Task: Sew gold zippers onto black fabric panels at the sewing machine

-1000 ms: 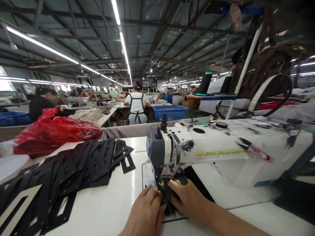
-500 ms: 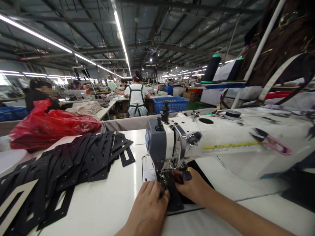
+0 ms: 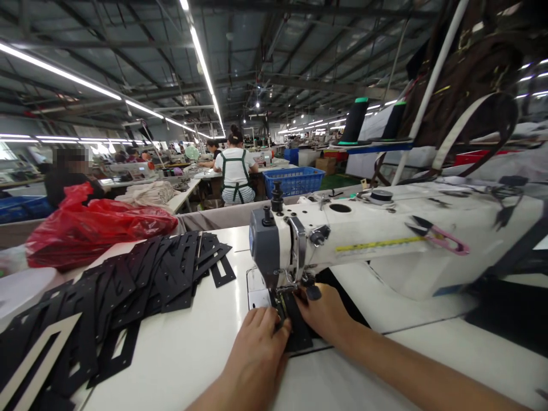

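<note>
A narrow black piece point(image 3: 298, 331) with a gold-toned line along it lies under the needle area of a white and grey sewing machine point(image 3: 263, 240). My left hand point(image 3: 257, 348) is at its left edge, fingers curled and thumb against the piece. From the right, my right hand point(image 3: 327, 311) grips its other side, just below the presser foot; its fingertips are partly hidden behind machine parts. A larger black sheet point(image 3: 349, 302) lies beyond my right hand, under the machine arm.
Many black frame-shaped pieces point(image 3: 128, 285) overlap on the white table point(image 3: 205, 348) at left, with a red plastic bag point(image 3: 103, 220) behind. Pink-handled snips point(image 3: 447, 240) rest on the machine arm. Thread cones point(image 3: 355, 123) stand at right. A person point(image 3: 235, 171) sits ahead, beside a blue basket point(image 3: 293, 181).
The near end of the black piece has shifted slightly away from me, toward the machine. Both hands stay on it and have moved a little. The view has turned slightly right.
</note>
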A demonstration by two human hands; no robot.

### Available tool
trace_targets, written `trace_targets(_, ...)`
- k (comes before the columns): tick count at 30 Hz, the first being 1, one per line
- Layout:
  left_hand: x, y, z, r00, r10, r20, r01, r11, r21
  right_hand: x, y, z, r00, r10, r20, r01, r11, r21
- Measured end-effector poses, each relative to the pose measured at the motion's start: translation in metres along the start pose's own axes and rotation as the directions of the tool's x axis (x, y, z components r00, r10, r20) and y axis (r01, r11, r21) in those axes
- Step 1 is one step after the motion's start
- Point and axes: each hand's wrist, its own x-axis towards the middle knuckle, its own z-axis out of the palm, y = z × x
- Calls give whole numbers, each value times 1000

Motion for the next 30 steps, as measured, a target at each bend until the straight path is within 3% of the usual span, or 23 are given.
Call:
trace_targets(3,-7,-1,-2,998,-31,-58,26,997,-77,-31,-7,-11,981,-183,-69,188,980,67)
trace_targets(5,-11,-3,-1,995,-9,-98,0,996,-94,-49,-12,-14,927,-355,-125,370,920,131)
trace_targets(7,-13,-5,3,990,55,-129,-63,996,-60,-61,-16,-14,877,-450,-167,475,865,164)
trace_targets(13,-12,-8,27,934,202,-296,-166,976,144,-63,-15,-4,853,-455,-255,502,849,164)
trace_targets(17,-8,-9,27,931,257,-259,-215,960,178,-60,-11,2,833,-462,-305,520,842,145)
trace_targets(22,-4,-10,26,935,231,-267,-187,966,180,-55,-8,3,823,-482,-300,538,832,139)
trace_targets(27,2,-16,31,941,196,-277,-153,974,169,-49,-6,2,852,-461,-248,505,849,156)
trace_targets(30,8,-19,25,947,217,-236,-181,970,164,-44,-4,2,879,-438,-190,471,862,187)
